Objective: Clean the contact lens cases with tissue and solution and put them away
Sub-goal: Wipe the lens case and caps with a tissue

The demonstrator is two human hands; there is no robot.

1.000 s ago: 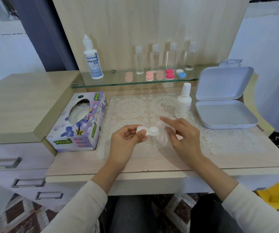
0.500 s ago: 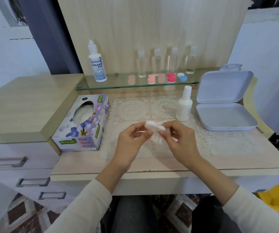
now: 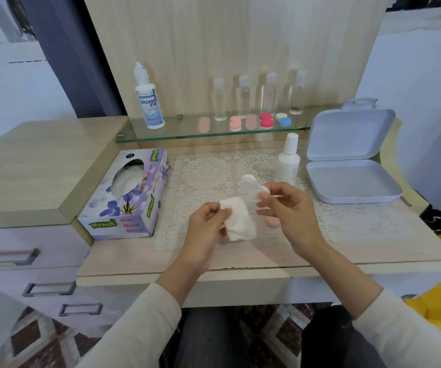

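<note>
I am seeing the left hand [image 3: 208, 227] gripping a crumpled tissue [image 3: 240, 221], with its fingers curling round the upper corner. The right hand [image 3: 291, 211] is pinching a white contact lens case [image 3: 251, 191] by one end and holding it tilted above the lace mat [image 3: 206, 173], just beside the tissue. A pink lens case [image 3: 272, 221] is lying on the mat under the right hand. A white solution bottle [image 3: 288, 163] is standing behind them, next to the open grey box [image 3: 352, 179].
</note>
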